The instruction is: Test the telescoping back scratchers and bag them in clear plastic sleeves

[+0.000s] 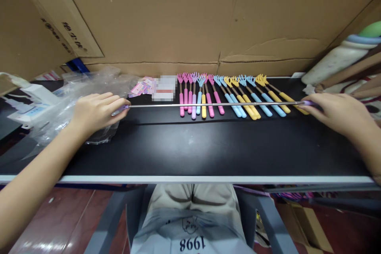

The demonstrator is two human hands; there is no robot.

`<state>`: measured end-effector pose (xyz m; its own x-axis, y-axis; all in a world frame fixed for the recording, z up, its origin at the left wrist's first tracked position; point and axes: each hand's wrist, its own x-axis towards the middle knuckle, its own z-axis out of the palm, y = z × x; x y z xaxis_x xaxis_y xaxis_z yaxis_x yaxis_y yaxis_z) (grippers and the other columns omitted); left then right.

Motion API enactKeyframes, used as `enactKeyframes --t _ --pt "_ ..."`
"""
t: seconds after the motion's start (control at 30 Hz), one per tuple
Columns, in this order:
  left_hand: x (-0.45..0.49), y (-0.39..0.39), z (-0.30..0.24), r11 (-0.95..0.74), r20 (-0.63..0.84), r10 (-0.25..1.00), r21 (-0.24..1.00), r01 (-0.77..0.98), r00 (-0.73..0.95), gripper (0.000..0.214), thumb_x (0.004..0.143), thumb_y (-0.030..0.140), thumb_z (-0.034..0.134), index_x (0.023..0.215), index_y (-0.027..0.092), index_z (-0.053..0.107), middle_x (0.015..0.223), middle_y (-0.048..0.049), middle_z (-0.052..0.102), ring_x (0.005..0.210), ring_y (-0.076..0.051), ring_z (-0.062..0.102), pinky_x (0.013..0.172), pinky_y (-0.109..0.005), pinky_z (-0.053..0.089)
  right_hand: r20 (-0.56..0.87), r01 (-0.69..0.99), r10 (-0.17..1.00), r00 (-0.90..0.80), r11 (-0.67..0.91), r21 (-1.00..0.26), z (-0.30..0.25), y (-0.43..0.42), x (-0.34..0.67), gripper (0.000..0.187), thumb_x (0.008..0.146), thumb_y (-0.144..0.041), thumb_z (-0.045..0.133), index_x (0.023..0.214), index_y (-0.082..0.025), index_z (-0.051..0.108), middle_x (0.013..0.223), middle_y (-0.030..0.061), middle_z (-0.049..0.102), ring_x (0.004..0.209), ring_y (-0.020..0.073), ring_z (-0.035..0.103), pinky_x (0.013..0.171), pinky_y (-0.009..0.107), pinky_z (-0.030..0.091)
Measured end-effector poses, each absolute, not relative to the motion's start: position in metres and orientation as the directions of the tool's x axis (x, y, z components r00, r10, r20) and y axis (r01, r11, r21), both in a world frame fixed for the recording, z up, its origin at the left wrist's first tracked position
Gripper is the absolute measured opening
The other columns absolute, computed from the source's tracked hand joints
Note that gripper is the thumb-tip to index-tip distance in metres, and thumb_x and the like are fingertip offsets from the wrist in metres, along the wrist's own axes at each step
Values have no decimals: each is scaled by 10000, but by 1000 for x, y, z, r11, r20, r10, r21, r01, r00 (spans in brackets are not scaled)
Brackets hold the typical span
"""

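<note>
1. The left hand [98, 112] is closed around the purple grip [121, 109] of a telescopic back scratcher, with the fingers curled over it and the thumb under.
2. The right hand [336, 114] pinches the other end, a purple head [308, 103], between the fingertips. Both hands are grasping; neither is released.
3. Between them the thin metal rod [214, 104] is drawn out long and lies level, across the width of the worktop [190, 147]. Its shadow falls nearer to the person, so I judge that the rod is lifted above the surface.
4. To do this well, I think any force should go straight along the rod. A thin tube like this may bend or jam if one hand drops or twists.
5. The grip on the head should be firm but on its base, because the claws look easy to bend.
6. Just behind and under the rod lies a row of back scratchers [229, 99], pink, blue and yellow, with their handles toward the person. The rod should stay clear of them, so that the row is not disturbed.
7. A plastic bag [89, 83] lies under the left hand, and a cardboard wall [178, 16] stands behind.
</note>
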<state>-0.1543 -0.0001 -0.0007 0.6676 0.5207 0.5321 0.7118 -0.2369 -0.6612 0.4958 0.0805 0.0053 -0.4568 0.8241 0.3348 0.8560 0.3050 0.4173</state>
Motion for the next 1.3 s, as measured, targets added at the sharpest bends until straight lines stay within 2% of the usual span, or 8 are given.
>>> enactKeyframes --t 0.37,0.57,0.63,0.73,0.97,1.17,1.3 --pt "-155 0 -1 -213 520 549 -671 711 655 217 912 370 504 832 222 642 687 0 646 618 -150 574 521 -233 324 301 874 862 -409 274 401 4 79 496 463 863 -532 304 855 -189 615 772 108 667 683 226 580 637 324 382" --pt "-149 -5 5 -190 448 710 -622 759 544 258 934 376 460 886 235 670 755 4 686 702 -144 598 555 -222 329 242 884 914 -327 205 421 5 76 492 299 882 -390 448 955 -167 634 915 127 693 834 220 593 769 330 363" --pt "-148 -6 6 -196 449 722 -598 777 527 261 932 378 462 886 237 677 750 6 689 707 -141 596 553 -219 326 225 883 925 -307 189 429 7 73 488 245 881 -348 520 986 -162 639 963 127 698 886 218 592 828 334 340" --pt "-148 -4 5 -195 478 682 -610 768 553 240 925 374 484 860 249 678 716 24 682 684 -130 590 539 -209 326 196 886 937 -289 183 427 11 70 483 221 875 -310 583 1014 -151 648 985 134 700 908 209 583 853 330 317" --pt "-146 -5 6 -274 551 431 -674 686 714 137 920 330 561 854 247 648 708 82 706 604 -89 582 537 -183 367 247 887 904 -349 234 397 14 75 476 257 799 -290 688 990 -118 696 981 154 709 833 185 582 813 331 328" --pt "-143 -13 10 -343 524 484 -623 703 701 148 952 314 527 900 234 641 778 74 734 632 -98 614 547 -208 387 334 880 834 -439 323 348 12 77 483 289 782 -377 695 914 -120 706 891 175 709 763 179 592 740 338 350" --pt "-123 -14 16 -390 514 444 -626 675 734 167 967 314 504 920 232 642 803 77 740 604 -92 617 556 -208 416 358 835 761 -542 437 335 12 63 459 243 826 -375 644 861 -137 680 816 149 697 724 176 580 725 318 380"
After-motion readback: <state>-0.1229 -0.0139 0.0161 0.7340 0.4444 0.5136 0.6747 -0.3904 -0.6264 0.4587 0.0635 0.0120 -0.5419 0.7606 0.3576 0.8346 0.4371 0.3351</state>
